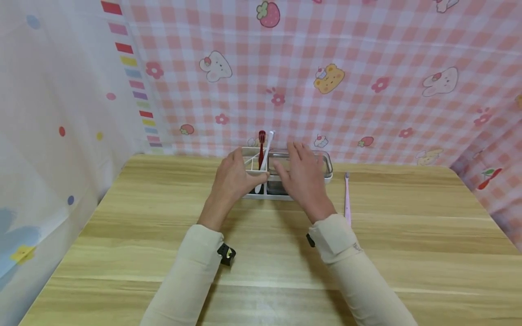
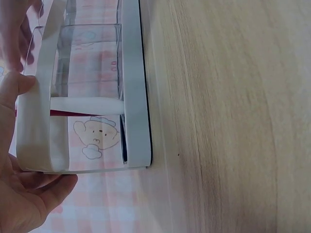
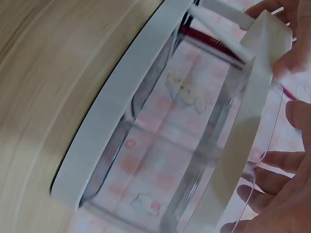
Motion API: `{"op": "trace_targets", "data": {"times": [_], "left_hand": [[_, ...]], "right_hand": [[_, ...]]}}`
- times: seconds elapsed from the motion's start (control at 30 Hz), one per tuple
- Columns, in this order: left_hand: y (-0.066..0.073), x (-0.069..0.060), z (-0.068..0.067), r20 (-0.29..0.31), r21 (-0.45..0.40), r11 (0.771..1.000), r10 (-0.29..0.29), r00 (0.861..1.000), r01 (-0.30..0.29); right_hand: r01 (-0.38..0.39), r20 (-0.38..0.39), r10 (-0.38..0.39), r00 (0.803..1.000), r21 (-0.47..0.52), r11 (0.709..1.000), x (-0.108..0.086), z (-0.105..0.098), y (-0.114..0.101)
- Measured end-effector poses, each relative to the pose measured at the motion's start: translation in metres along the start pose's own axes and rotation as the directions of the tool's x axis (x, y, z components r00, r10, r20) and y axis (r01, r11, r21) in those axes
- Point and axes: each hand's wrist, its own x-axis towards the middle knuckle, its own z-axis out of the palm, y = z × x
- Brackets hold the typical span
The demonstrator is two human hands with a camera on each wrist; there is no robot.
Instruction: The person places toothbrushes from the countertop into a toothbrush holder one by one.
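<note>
A white-framed clear holder (image 1: 279,197) stands near the table's back edge, with a red toothbrush (image 1: 261,149) and a white toothbrush (image 1: 269,147) upright in its left part. My left hand (image 1: 232,181) grips the holder's left end, thumb on the upper front rim (image 2: 36,121) and fingers round the side. Over the right part, my right hand (image 1: 303,179) has its fingers spread against a clear container (image 1: 327,164); in the right wrist view the fingertips touch its transparent wall and the thumb stands off it.
A pink toothbrush (image 1: 347,197) lies on the wooden table (image 1: 269,271) to the right of the holder. Behind the table hangs a pink checked cloth (image 1: 244,99), and a pale cloth (image 1: 61,136) hangs along the left side.
</note>
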Motion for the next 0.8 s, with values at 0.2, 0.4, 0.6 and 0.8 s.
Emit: {"op": "trace_targets", "data": {"times": [0.2, 0.4, 0.6, 0.8], "left_hand": [[-0.002, 0.000, 0.001, -0.009, -0.027, 1.000, 0.003, 1.000, -0.003], [-0.003, -0.001, 0.001, -0.007, -0.031, 1.000, -0.006, 1.000, 0.006], [-0.001, -0.002, 0.002, 0.009, -0.041, 0.999, -0.026, 1.000, 0.026], [-0.001, -0.001, 0.001, 0.004, -0.033, 0.999, -0.030, 1.000, 0.030]], "right_hand": [[-0.065, -0.014, 0.066, 0.998, 0.031, 0.997, -0.009, -0.007, 0.022], [-0.115, -0.035, 0.118, 0.992, 0.059, 0.992, -0.011, -0.016, 0.041], [-0.150, -0.059, 0.156, 0.986, 0.098, 0.984, -0.011, -0.026, 0.056], [-0.184, -0.101, 0.200, 0.975, 0.148, 0.972, -0.012, -0.033, 0.070]]}}
